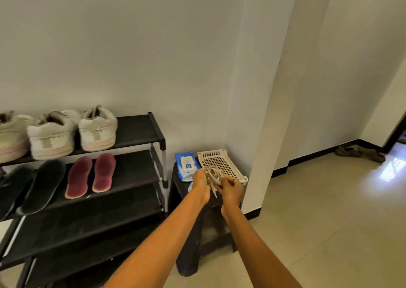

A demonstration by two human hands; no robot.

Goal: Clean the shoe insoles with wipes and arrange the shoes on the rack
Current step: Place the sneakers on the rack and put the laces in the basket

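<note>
Insoles: red pair (90,175) and black pair (33,186) lie flat on the rack's (131,171) second shelf
Shoes: white pair (74,131) on the top shelf, heels outward
Wipes pack (186,165): on the dark stool (197,232), beside a white basket (222,162)
Left hand (201,183): fingers closed on bundled white laces (214,175)
Right hand (231,188): pinching the same bundle

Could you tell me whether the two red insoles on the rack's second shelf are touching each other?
Apart. The head view shows a strip of black shelf between the left red insole and the right red insole.
</note>
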